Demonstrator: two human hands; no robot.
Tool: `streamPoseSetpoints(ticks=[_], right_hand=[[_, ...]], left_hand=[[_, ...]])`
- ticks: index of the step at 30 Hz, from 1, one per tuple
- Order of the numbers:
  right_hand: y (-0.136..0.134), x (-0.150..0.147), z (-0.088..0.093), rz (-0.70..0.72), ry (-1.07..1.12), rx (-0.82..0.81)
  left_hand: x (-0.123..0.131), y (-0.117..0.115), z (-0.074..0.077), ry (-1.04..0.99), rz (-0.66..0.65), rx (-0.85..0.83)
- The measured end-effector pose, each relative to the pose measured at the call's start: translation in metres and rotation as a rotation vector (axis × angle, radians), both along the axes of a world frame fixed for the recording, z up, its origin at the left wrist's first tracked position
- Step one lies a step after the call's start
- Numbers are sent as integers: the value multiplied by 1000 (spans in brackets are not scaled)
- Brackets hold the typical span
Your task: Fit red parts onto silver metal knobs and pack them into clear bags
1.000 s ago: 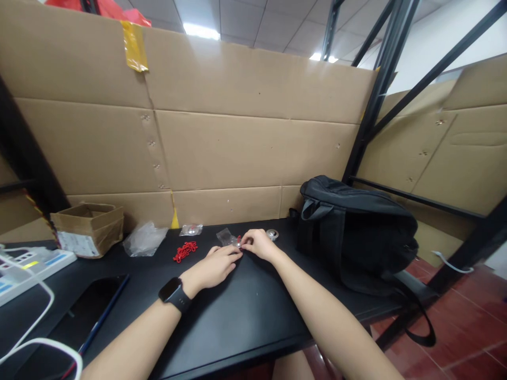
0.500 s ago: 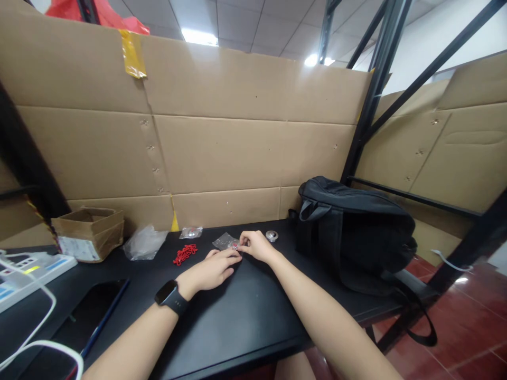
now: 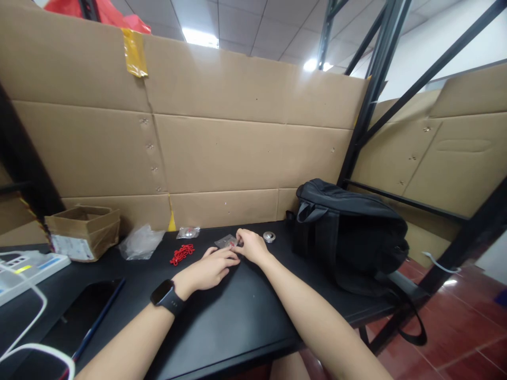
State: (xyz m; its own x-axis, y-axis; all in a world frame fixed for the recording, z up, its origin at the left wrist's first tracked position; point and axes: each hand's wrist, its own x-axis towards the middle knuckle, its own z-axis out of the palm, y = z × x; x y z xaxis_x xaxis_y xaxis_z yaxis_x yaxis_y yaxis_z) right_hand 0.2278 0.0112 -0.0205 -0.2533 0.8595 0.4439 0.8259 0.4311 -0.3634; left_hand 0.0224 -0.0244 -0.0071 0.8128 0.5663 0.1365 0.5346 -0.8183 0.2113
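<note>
A person's two bare hands work close together on a black worktop (image 3: 237, 322), just to the right of a heap of red cords (image 3: 182, 254). The left hand (image 3: 212, 268), below a dark wristwatch (image 3: 167, 296), lies palm down to the right of the cords, fingers loosely extended and close together. The right hand (image 3: 251, 247), farther right of the cords, has its thumb and fingers curled inward, nearly together. Their fingertips meet at a small clear bag (image 3: 225, 241), which lies right of the cords and slightly beyond them, with a tiny reddish piece at its near edge; it is too small to tell which hand grips it, or how firmly. Just behind the cords lies a clear packet (image 3: 188, 233) holding something round. Well to the right of the cords are a silvery ring (image 3: 269, 237) and, beyond it, a black backpack (image 3: 352, 237); to their left lie crumpled clear plastic (image 3: 141, 241) and an open cardboard box (image 3: 83, 232)
</note>
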Motion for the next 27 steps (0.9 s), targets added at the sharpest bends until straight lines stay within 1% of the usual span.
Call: streamPoseSetpoints(ticks=[2, 4, 9, 11, 12, 14, 17, 19, 21, 23, 25, 27], right_hand=[[-1, 5, 2, 36, 36, -35], [-3, 7, 3, 35, 38, -37], [-6, -3, 1, -55, -100, 58], [-5, -8, 0, -86, -124, 68], [-5, -8, 0, -76, -115, 60], [-3, -4, 1, 14, -58, 21], [-1, 12, 5, 247, 105, -96], [1, 25, 8, 344, 211, -138], [2, 35, 9, 372, 252, -123], [3, 39, 8, 372, 220, -103], [5, 37, 4, 376, 175, -105], [7, 33, 0, 382, 162, -95]], left_hand=[[0, -1, 2, -1, -17, -13], [0, -2, 3, -4, -40, -30], [1, -4, 3, -4, -62, -56], [-1, -2, 3, -21, -55, -53], [-2, -1, 4, -37, -49, -49], [-5, 2, 7, -90, -38, -34], [-9, 7, 12, -227, -25, -8], [-9, 11, 12, -332, -9, 0], [-8, 13, 9, -415, 50, 15], [-6, 16, 4, -436, 151, 52], [-4, 18, -2, -391, 242, 101], [-4, 19, -4, -325, 295, 137]])
